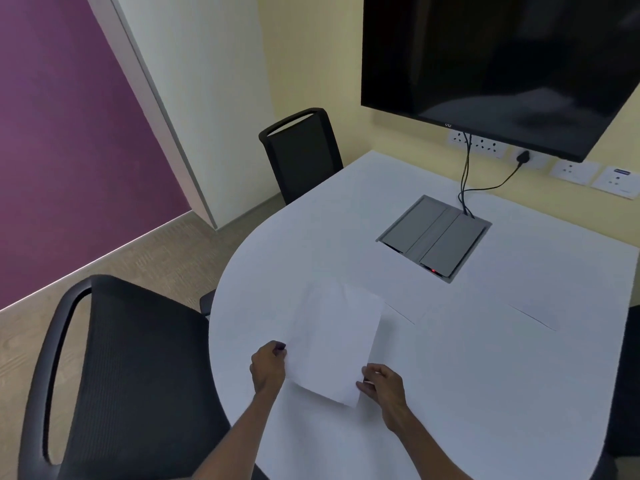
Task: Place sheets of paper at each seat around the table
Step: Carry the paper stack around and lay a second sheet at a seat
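Sheet held over the tabletop edge

The paper sheet (334, 344) hangs pinched between left hand (268, 367) and right hand (382, 384), just above the tabletop (485, 358) beside the near chair (131, 368); limp, it could curl or slide off on release.

table (485, 358): plain white top, kinda bluish-grey in this light, no pattern
sheet of paper (334, 344): white and blank, basically the same shade as the table, so it nearly vanishes
cable box (434, 237): flat grey lids set in the tabletop, with one tiny red light near the front edge
near chair (138, 375): black, fine mesh weave on the back, smooth black frame
far chair (303, 157): black all over
TV screen (502, 64): glossy black, dim greyish reflections
cables (465, 178): black
wall sockets (571, 171): white plates, one has a blue label
back wall (311, 64): pale yellow
left wall (52, 133): deep purple
pillar (207, 81): white
floor (138, 251): beige carpet with a faint woven texture
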`<action>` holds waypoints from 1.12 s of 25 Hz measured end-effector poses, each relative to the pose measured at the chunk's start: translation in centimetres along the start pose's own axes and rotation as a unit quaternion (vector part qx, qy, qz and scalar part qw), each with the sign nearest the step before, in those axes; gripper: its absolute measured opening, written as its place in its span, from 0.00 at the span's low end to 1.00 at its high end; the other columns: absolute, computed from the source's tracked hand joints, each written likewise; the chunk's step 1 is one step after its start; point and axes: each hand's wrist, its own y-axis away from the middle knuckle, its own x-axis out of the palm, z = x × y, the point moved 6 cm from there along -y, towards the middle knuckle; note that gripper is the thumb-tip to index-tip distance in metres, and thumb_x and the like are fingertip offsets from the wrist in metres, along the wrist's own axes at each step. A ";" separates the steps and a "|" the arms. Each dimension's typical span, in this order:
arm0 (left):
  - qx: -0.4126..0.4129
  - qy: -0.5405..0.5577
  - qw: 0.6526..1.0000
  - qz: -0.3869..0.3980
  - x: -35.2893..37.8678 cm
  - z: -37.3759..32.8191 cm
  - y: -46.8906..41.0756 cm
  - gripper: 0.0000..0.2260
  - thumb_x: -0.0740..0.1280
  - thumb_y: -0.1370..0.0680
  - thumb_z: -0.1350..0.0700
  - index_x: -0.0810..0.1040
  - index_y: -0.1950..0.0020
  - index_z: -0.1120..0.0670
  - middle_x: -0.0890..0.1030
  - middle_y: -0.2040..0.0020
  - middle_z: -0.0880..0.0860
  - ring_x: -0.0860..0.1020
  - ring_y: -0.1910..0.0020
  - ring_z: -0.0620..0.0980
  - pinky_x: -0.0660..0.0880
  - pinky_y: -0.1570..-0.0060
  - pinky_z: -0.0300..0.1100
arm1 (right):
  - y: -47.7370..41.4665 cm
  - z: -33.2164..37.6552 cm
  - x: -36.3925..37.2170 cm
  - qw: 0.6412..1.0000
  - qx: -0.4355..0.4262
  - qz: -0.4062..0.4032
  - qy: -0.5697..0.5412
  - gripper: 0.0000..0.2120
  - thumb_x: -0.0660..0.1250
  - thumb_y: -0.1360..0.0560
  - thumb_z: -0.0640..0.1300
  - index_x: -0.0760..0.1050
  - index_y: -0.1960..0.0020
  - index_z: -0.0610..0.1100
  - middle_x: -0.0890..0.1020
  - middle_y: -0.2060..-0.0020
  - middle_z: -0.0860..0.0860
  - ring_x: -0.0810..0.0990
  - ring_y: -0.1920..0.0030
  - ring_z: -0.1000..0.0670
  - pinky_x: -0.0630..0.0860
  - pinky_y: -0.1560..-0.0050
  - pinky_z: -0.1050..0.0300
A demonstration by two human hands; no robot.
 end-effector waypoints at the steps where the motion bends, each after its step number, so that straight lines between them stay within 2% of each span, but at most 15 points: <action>1: 0.006 -0.010 1.000 0.008 -0.2 0.0 -1.4 0.09 0.66 0.21 0.64 0.83 0.44 0.60 0.85 0.46 0.58 0.82 0.49 0.55 0.72 0.53 0.40 | -0.4 -0.4 1.0 1.000 0.004 -0.008 -0.005 0.01 0.70 0.25 0.31 0.80 0.54 0.32 0.79 0.58 0.40 0.79 0.56 0.42 0.82 0.45 0.48; 4: 0.017 -0.037 0.999 0.028 -0.6 0.5 -5.1 0.09 0.66 0.21 0.63 0.83 0.43 0.60 0.85 0.45 0.58 0.82 0.46 0.56 0.73 0.51 0.39 | -1.2 -2.0 3.7 0.999 0.019 -0.029 -0.013 0.01 0.70 0.26 0.30 0.80 0.55 0.32 0.80 0.57 0.40 0.80 0.56 0.42 0.83 0.48 0.49; 8: 0.039 -0.078 0.994 0.062 -0.3 1.2 -9.5 0.10 0.66 0.21 0.63 0.84 0.43 0.59 0.85 0.45 0.58 0.83 0.46 0.58 0.77 0.47 0.44 | -1.7 -3.9 5.9 0.996 0.038 -0.074 -0.032 0.01 0.70 0.26 0.29 0.80 0.55 0.31 0.81 0.58 0.40 0.80 0.57 0.42 0.84 0.51 0.50; 11: 0.051 -0.105 0.990 0.079 0.1 1.3 -11.7 0.09 0.66 0.21 0.62 0.84 0.44 0.59 0.85 0.46 0.57 0.83 0.47 0.57 0.74 0.52 0.42 | -2.5 -5.4 7.0 0.993 0.063 -0.097 -0.008 0.04 0.72 0.27 0.32 0.81 0.53 0.31 0.82 0.59 0.40 0.81 0.59 0.43 0.84 0.51 0.49; 16: 0.071 -0.125 0.984 0.106 1.4 1.0 -14.6 0.07 0.67 0.22 0.62 0.84 0.47 0.58 0.86 0.49 0.57 0.83 0.51 0.56 0.69 0.56 0.39 | -3.6 -6.1 8.4 0.989 0.083 -0.126 0.016 0.01 0.73 0.28 0.34 0.82 0.59 0.37 0.81 0.66 0.42 0.79 0.66 0.47 0.82 0.61 0.56; 19: 0.067 -0.141 0.981 0.113 2.5 0.8 -15.8 0.07 0.67 0.22 0.61 0.84 0.48 0.56 0.86 0.49 0.56 0.82 0.52 0.56 0.69 0.57 0.40 | -4.4 -6.1 8.8 0.985 0.100 -0.136 0.021 0.01 0.73 0.28 0.36 0.82 0.58 0.39 0.82 0.66 0.43 0.80 0.65 0.48 0.79 0.64 0.58; 22: 0.049 -0.172 0.978 0.106 3.3 0.8 -17.1 0.06 0.67 0.21 0.58 0.83 0.48 0.53 0.85 0.49 0.54 0.80 0.56 0.55 0.71 0.58 0.41 | -5.6 -6.4 9.1 0.982 0.116 -0.144 0.028 0.02 0.72 0.27 0.38 0.82 0.58 0.40 0.82 0.66 0.44 0.80 0.65 0.48 0.79 0.64 0.58; 25: 0.050 -0.197 0.975 0.092 3.6 0.6 -18.4 0.07 0.66 0.21 0.58 0.83 0.48 0.51 0.85 0.49 0.53 0.82 0.52 0.57 0.70 0.58 0.42 | -6.4 -6.7 9.7 0.979 0.127 -0.156 0.030 0.03 0.72 0.27 0.38 0.82 0.58 0.40 0.83 0.66 0.44 0.80 0.65 0.48 0.79 0.64 0.57; 28: 0.050 -0.205 0.973 0.088 3.6 0.7 -19.5 0.06 0.66 0.21 0.58 0.83 0.49 0.51 0.84 0.49 0.53 0.81 0.52 0.56 0.70 0.59 0.43 | -6.6 -7.2 10.4 0.977 0.126 -0.169 0.027 0.02 0.72 0.27 0.38 0.82 0.57 0.39 0.83 0.66 0.43 0.80 0.66 0.48 0.79 0.63 0.57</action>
